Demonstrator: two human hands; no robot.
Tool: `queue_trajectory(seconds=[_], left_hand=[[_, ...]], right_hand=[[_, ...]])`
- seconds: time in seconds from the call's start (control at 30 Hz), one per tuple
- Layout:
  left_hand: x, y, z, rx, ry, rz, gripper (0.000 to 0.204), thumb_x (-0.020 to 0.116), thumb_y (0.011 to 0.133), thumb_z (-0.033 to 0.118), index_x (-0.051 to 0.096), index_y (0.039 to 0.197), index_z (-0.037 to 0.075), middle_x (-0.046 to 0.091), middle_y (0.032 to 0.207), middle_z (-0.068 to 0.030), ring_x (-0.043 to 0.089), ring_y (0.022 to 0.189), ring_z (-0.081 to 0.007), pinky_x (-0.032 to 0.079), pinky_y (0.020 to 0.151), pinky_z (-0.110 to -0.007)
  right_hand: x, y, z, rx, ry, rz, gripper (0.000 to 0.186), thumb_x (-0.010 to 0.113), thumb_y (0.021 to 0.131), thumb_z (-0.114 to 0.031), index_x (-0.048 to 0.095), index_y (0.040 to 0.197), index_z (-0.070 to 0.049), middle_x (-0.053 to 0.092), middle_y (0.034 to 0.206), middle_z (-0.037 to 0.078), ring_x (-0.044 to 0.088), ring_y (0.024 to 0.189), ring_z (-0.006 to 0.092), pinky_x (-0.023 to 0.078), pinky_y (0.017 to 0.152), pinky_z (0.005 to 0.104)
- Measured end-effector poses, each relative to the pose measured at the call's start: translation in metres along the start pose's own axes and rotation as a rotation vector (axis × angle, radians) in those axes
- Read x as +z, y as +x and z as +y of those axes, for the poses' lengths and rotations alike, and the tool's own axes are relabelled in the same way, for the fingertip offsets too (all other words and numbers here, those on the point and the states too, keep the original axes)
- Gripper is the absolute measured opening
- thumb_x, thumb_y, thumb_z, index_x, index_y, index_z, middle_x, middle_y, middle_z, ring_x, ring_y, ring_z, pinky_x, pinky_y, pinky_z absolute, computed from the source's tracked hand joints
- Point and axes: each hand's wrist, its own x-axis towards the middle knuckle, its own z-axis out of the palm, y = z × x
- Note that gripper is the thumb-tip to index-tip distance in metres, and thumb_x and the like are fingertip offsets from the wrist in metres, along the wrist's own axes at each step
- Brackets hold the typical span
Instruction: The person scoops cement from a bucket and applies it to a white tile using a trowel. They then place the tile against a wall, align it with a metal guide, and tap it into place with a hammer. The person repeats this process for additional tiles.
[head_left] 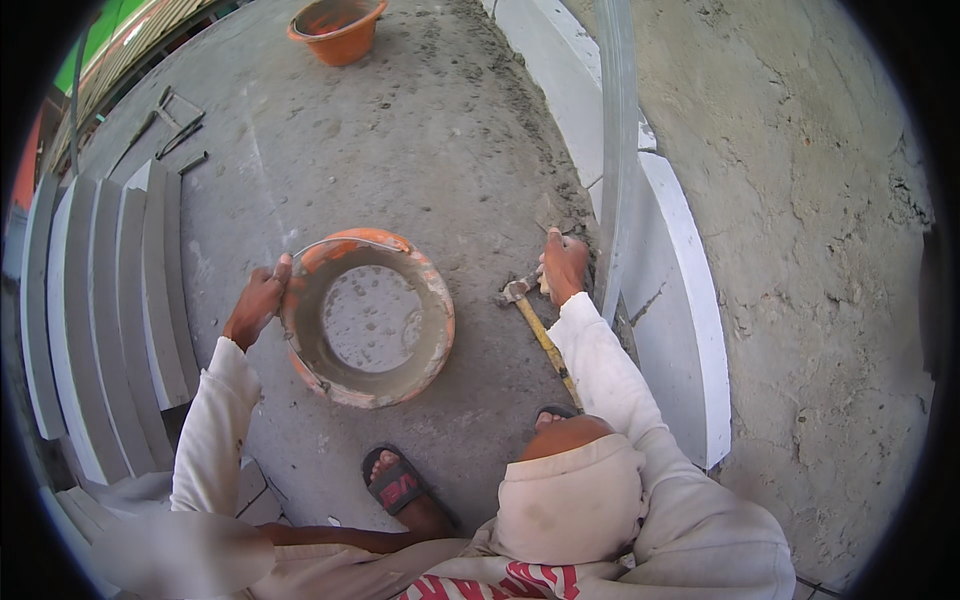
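My left hand [262, 298] is closed on the left rim of an orange bucket [436, 300], where its wire handle also runs. Grey mortar coats the bucket's inner wall, and a pale grey wet layer with lumps covers its bottom. My right hand [565, 262] is closed around the handle of a trowel [549, 212], its mortar-smeared blade pointing away from me, low over the floor beside the wall. Just below that hand, a hammer [542, 340] with a yellow handle lies on the floor, its head towards the bucket.
White blocks [685, 300] line the foot of a rough plastered wall [800, 200] on the right. A long metal bar [618, 130] stands against them. Several white blocks [105, 310] are stacked at the left. A hand saw [170, 125] and another orange bucket [343, 45] lie farther off.
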Motion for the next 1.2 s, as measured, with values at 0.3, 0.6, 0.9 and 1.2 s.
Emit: queue_trajectory(seconds=[0.3, 0.6, 0.9, 1.2], left_hand=[[-0.008, 0.008, -0.009, -0.013, -0.011, -0.032, 0.075, 0.045, 0.112, 0.06, 0.077, 0.098, -0.006, 0.071, 0.085, -0.0124, 0.064, 0.077, -0.0201, 0.054, 0.076, -0.038], [-0.006, -0.006, 0.021, -0.042, -0.151, -0.146, 0.07, 0.044, 0.114, 0.055, 0.077, 0.103, -0.005, 0.074, 0.088, -0.0119, 0.07, 0.075, -0.0193, 0.061, 0.073, -0.038], [-0.02, -0.007, 0.014, -0.067, -0.137, -0.17, 0.067, 0.045, 0.113, 0.056, 0.073, 0.11, -0.004, 0.074, 0.097, -0.0101, 0.073, 0.082, -0.0203, 0.063, 0.078, -0.038], [-0.017, 0.003, -0.001, -0.096, -0.088, -0.17, 0.065, 0.045, 0.113, 0.056, 0.074, 0.114, -0.001, 0.075, 0.098, -0.0093, 0.073, 0.081, -0.0203, 0.062, 0.077, -0.038]], right_hand=[[-0.004, -0.043, 0.005, -0.357, -0.382, 0.178, 0.036, 0.063, 0.103, -0.026, 0.067, 0.086, 0.005, 0.07, 0.082, 0.03, 0.068, 0.082, 0.051, 0.05, 0.073, 0.0549], [-0.085, -0.136, -0.12, -0.125, -0.005, -0.432, 0.038, 0.069, 0.103, -0.036, 0.07, 0.097, 0.001, 0.064, 0.072, 0.006, 0.058, 0.056, 0.0123, 0.045, 0.054, 0.0304], [-0.201, -0.136, -0.209, -0.615, -0.198, 0.026, 0.029, 0.066, 0.096, -0.018, 0.071, 0.113, 0.005, 0.065, 0.077, 0.01, 0.064, 0.068, 0.0239, 0.051, 0.066, 0.0378], [-0.222, -0.044, -0.201, -0.771, -0.826, 0.307, 0.023, 0.067, 0.09, -0.013, 0.068, 0.105, 0.005, 0.07, 0.093, 0.026, 0.07, 0.09, 0.0452, 0.053, 0.081, 0.0548]])
